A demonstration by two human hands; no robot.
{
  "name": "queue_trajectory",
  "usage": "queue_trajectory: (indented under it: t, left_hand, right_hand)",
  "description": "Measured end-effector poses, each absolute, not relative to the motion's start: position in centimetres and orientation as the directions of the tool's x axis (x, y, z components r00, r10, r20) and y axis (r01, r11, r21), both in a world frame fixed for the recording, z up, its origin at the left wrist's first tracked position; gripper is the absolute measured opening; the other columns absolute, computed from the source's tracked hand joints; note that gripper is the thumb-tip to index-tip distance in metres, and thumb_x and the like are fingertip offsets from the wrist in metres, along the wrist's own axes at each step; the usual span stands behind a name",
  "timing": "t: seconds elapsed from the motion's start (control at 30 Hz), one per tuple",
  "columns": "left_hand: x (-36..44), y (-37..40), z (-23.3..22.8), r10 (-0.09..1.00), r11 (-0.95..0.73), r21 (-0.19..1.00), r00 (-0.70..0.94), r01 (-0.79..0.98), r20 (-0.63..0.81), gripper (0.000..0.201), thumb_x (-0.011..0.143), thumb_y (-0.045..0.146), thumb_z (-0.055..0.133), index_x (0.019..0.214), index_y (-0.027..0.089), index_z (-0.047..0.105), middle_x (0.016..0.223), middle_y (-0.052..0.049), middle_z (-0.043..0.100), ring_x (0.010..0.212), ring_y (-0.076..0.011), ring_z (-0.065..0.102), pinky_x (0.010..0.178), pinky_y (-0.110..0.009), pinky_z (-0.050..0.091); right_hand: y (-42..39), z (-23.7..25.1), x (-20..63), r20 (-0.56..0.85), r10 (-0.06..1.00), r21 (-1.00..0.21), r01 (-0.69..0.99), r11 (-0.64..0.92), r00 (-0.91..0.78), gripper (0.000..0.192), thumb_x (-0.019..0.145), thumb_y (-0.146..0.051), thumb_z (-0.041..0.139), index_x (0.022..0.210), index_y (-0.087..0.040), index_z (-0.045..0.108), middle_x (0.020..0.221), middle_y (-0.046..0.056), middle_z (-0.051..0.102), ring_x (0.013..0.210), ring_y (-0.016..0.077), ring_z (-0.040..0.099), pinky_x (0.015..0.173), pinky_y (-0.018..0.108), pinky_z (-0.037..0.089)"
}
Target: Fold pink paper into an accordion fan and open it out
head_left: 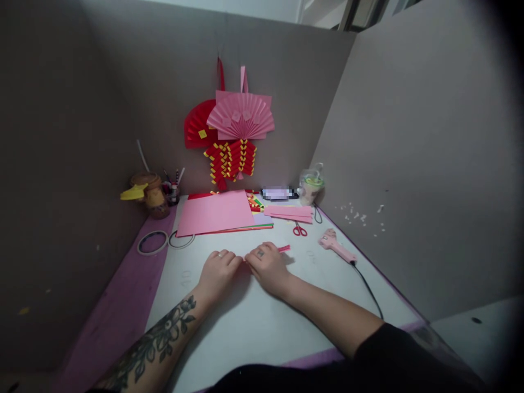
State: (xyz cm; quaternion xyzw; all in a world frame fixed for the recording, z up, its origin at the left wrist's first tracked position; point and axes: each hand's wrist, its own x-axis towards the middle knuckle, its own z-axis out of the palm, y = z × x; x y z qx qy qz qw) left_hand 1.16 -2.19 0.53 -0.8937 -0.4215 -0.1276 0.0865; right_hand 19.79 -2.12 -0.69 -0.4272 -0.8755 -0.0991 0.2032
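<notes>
Nearest the camera, both forearms reach forward over the white tabletop point(245, 327), the left one tattooed. The left hand point(219, 267) lies palm down with its fingers curled toward the right hand point(266, 265), the two meeting fingertip to fingertip; whether the left pinches anything I cannot tell. The right hand is closed over a small pink paper roll point(284, 249), whose free end sticks out from under the hand at about 2 o'clock and lies flat on the tabletop.

At 3 o'clock from the right hand, well apart, lies a pink glue gun point(336, 245) with its black cord trailing back. Beyond the roll, at 1 o'clock, sit red-handled scissors point(299, 230). At 10 o'clock from the left hand lie two tape rings point(153, 242). Farther on, at 12 o'clock, a stack of pink paper sheets point(215, 213) lies flat. Against the far wall hang pink and red paper fans point(239, 117).
</notes>
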Motion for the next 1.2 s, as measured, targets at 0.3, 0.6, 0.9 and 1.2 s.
queue_trajectory:
  t: [0.3, 0.6, 0.9, 1.2]
  left_hand:
    - [-2.5, -0.1, 1.7, 0.815, -0.431, -0.017, 0.398, 0.902, 0.421, 0.021, 0.090, 0.022, 0.043, 0.094, 0.021, 0.063, 0.087, -0.007, 0.063, 0.086, -0.0221, 0.055, 0.075, -0.035, 0.035]
    - [-1.7, -0.6, 1.4, 0.779, -0.492, -0.019, 0.450, 0.870, 0.436, 0.023, 0.091, 0.023, 0.042, 0.092, 0.021, 0.064, 0.084, -0.007, 0.064, 0.084, -0.0210, 0.055, 0.077, -0.034, 0.036]
    - [-4.2, 0.6, 2.4, 0.832, -0.388, 0.191, 0.254, 0.901, 0.493, 0.027, 0.091, 0.031, 0.040, 0.088, 0.019, 0.064, 0.086, -0.007, 0.066, 0.084, -0.0216, 0.058, 0.077, -0.033, 0.040]
    - [2.7, -3.3, 1.2, 0.893, 0.383, 0.866, 0.368, -0.320, -0.259, 0.034, 0.080, 0.041, 0.061, 0.099, 0.013, 0.060, 0.103, -0.013, 0.066, 0.090, -0.0218, 0.064, 0.081, -0.035, 0.049]
  right_hand:
    - [1.1, 0.3, 26.6, 0.528, 0.833, -0.195, 0.931, 0.308, -0.165, 0.026, 0.089, -0.017, 0.041, 0.087, -0.019, 0.067, 0.085, 0.007, 0.067, 0.089, 0.0203, 0.052, 0.094, 0.036, 0.029]
    - [-0.7, 0.2, 24.4, 0.576, 0.737, -0.189, 0.819, 0.541, -0.353, 0.027, 0.089, -0.036, 0.048, 0.107, -0.021, 0.061, 0.102, 0.007, 0.066, 0.102, 0.0218, 0.053, 0.106, 0.045, 0.018]
    - [0.6, 0.4, 26.2, 0.614, 0.778, -0.390, 0.804, 0.449, -0.137, 0.025, 0.092, -0.026, 0.042, 0.087, -0.018, 0.065, 0.083, 0.007, 0.066, 0.085, 0.0188, 0.056, 0.084, 0.032, 0.040]
    - [-2.0, -0.3, 21.9, 0.795, 0.495, -0.132, 0.696, 0.706, -0.351, 0.015, 0.087, -0.014, 0.048, 0.092, -0.019, 0.062, 0.079, 0.005, 0.065, 0.075, 0.0163, 0.055, 0.071, 0.031, 0.042]
